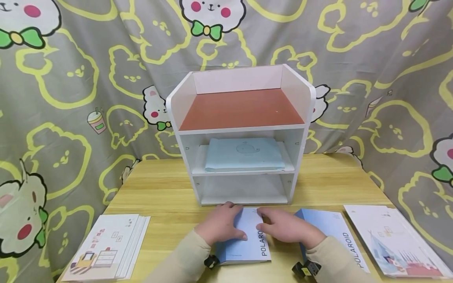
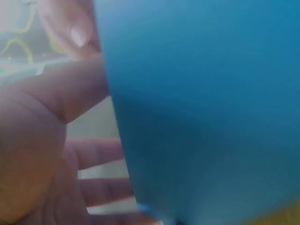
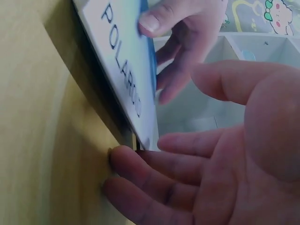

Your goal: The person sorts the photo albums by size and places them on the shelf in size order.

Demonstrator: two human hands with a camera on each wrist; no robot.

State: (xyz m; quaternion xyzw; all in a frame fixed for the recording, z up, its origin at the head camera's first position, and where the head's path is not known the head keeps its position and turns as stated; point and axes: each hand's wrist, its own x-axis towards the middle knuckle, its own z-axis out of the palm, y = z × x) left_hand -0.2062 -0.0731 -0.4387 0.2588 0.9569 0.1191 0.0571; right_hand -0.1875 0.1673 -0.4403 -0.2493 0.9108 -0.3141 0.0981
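Observation:
A blue and white book point(image 1: 242, 249) marked POLAROID lies in front of the shelf at the table's near middle. My left hand point(image 1: 221, 224) grips its left side, the thumb over the cover and the other fingers at the far left edge. At the far right corner is my right hand point(image 1: 288, 225), its thumb apart from the fingers. In the right wrist view, the right fingertips point(image 3: 125, 157) are by the book's corner and the wooden table. The blue cover point(image 2: 201, 93) fills much of the left wrist view and hides part of the left fingers.
A small white shelf unit point(image 1: 301, 157) with a brown top stands behind the hands. Light blue books point(image 1: 244, 157) lie on its middle shelf. Another POLAROID book point(image 1: 329, 226) and a stack of illustrated books point(image 1: 396, 243) are at right; a white stack point(image 1: 106, 247) is at left.

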